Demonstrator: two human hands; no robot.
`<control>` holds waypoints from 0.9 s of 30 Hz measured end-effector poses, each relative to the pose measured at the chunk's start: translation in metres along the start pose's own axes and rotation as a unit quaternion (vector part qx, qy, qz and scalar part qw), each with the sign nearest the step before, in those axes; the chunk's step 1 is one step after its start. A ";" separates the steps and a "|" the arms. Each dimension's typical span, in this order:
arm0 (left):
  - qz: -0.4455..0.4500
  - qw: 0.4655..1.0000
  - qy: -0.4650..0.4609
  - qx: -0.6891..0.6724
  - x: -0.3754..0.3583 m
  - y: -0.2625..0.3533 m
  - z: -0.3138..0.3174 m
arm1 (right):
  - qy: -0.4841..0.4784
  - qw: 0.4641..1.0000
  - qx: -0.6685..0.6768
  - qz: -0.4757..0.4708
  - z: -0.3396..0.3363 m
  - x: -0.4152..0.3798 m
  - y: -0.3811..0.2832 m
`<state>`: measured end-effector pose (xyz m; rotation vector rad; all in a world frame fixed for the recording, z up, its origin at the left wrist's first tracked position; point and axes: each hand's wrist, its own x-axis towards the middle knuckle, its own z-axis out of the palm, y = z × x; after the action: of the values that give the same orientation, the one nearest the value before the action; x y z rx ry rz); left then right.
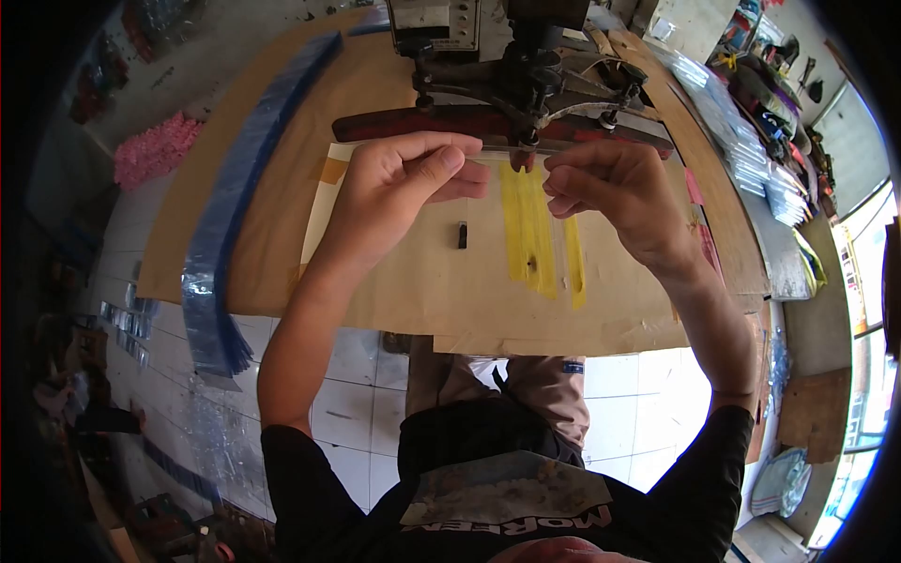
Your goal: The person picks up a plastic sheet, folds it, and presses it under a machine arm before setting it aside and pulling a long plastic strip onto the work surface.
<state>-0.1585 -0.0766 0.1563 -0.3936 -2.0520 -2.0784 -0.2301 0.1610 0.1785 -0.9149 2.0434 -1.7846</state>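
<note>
My left hand [413, 178] is raised over the brown-paper-covered table [394, 291], just in front of the machine's long dark red bar [404, 123]. Its fingers are stretched out, the thumb lying near the index finger, and I see nothing in them. Level with it, my right hand [610, 192] has its fingers curled into a pinch; whatever they may hold is hidden. Between and below the hands, yellow tape strips [527, 235] are stuck on the paper. A small black piece [463, 235] lies left of the tape.
The black press machine [535, 70] stands at the back, with a control box [436, 23] beside it. A long stack of blue plastic strips [249, 169] hangs over the table's left edge. Stacked clear plastic [727, 127] lies right; a pink heap [155, 148] sits far left.
</note>
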 end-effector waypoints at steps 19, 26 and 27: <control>-0.146 0.967 -0.204 -0.042 -0.174 -0.101 0.113 | 0.065 0.978 0.152 -0.131 -0.046 -0.025 -0.043; -0.164 0.938 -0.291 -0.093 -0.225 -0.071 0.110 | -0.027 0.982 -0.010 0.189 -0.042 -0.013 0.045; -0.166 0.936 -0.297 -0.093 -0.225 -0.067 0.109 | -0.014 0.975 0.000 0.221 -0.039 -0.008 0.067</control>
<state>0.0385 0.0224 0.0205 -0.8503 -2.3772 -2.6139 -0.2654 0.1990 0.1204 -0.4307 2.0280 -1.5188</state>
